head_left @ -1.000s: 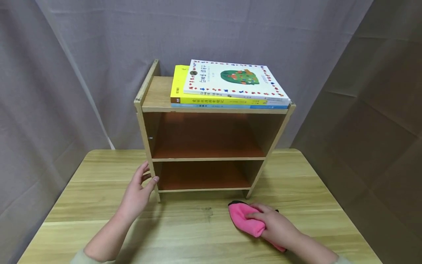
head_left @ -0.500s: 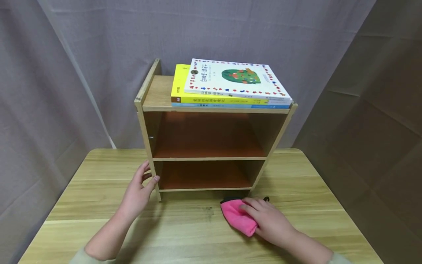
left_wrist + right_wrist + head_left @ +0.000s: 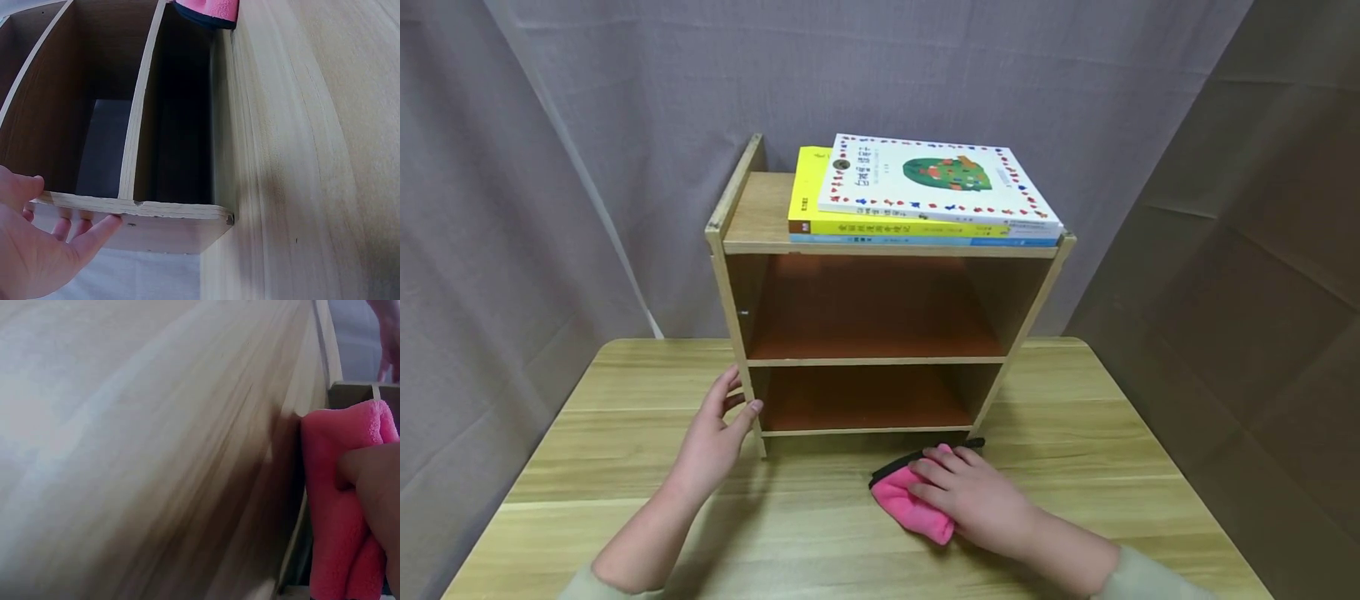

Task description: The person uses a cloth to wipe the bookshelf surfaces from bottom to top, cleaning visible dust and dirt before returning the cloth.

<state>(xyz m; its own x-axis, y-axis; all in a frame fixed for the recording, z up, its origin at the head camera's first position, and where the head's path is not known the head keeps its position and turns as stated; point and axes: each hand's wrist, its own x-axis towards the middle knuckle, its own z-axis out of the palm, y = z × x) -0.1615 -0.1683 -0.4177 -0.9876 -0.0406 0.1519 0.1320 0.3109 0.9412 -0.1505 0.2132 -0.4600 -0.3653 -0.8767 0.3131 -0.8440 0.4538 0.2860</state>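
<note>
A small wooden bookshelf [image 3: 876, 362] stands upright on the table [image 3: 625, 375]. My left hand [image 3: 718, 437] holds its left side panel low down, thumb at the front edge and fingers on the outer face; the left wrist view shows this left hand [image 3: 47, 240] on the panel too. My right hand [image 3: 985, 500] grips a folded pink cloth [image 3: 906, 504] with black edging, in front of the shelf's lower right corner. In the right wrist view the plush cloth [image 3: 340, 531] is bunched under the fingers, and part of the hand is out of frame.
On the shelf's top lies a stack of books: a white one [image 3: 940, 179] over a yellow one [image 3: 808, 187] and a blue one [image 3: 925, 240]. Grey curtain [image 3: 625, 108] hangs behind, and brown fabric [image 3: 1247, 292] covers the right side.
My right hand has slid left along the table with the pink cloth, from right of the shelf's front leg to before the bottom board. My left hand has stayed in place.
</note>
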